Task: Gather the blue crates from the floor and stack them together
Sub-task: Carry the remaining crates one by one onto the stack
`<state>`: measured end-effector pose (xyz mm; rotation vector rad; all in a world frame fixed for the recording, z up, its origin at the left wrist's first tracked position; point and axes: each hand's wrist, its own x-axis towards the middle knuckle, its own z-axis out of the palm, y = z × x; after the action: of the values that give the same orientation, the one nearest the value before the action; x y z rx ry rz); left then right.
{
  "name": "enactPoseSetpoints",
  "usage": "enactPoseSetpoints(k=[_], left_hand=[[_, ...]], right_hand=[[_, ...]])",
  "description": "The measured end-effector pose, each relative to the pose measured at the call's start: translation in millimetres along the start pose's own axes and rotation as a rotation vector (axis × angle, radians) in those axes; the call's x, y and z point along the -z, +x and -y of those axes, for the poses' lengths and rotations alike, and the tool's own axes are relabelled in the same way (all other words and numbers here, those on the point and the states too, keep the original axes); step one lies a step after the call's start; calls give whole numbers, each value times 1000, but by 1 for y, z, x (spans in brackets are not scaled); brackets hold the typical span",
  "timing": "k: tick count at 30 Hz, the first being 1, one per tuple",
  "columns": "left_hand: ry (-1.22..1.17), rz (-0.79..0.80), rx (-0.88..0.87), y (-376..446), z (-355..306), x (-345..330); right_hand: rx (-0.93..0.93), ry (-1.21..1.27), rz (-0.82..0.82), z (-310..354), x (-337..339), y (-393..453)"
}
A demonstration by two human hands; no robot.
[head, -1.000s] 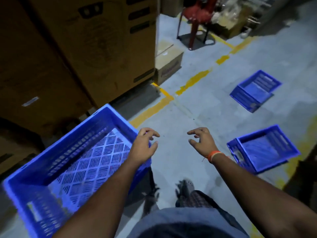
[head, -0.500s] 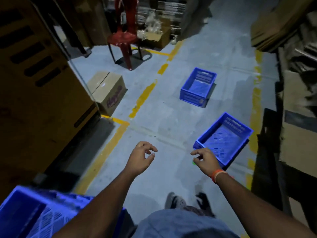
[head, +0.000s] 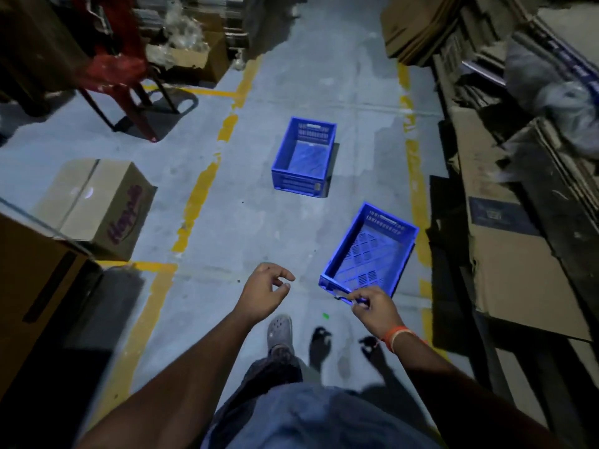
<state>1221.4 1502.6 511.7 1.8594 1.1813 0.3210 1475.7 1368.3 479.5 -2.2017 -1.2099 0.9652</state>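
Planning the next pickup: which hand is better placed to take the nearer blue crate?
Probably the right hand: it hovers at the near rim of the nearer blue crate, grip open. The left hand hangs over bare floor, off to the crate's side.

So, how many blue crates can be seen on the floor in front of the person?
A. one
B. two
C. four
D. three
B: a near crate lies by the right hand, and a far crate sits further up the aisle; no other blue crate shows.
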Motion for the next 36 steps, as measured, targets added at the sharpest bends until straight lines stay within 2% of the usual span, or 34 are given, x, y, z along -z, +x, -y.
enactPoseSetpoints(k=[8,15,21,26,28,31,36], left_hand=[[-138,72,160,116,21,-33],[-338,-99,401,168,38,-97],[-603,-304,659,199,50,-207],[-788,-417,800,238,53,-327],[-775,-455,852,255,61,-375],[-620,-512,862,277,99,-445],[-581,-496,1036,306,168,-530]], right_hand=[[5,-229,63,5,39,90],[60,-396,179,-38,78,183],[91,-483,341,-122,95,306],[162,-497,367,-211,85,407],[187,-490,405,-237,74,438],[233,-440,475,-277,45,470],[189,-393,636,-338,-8,488]])
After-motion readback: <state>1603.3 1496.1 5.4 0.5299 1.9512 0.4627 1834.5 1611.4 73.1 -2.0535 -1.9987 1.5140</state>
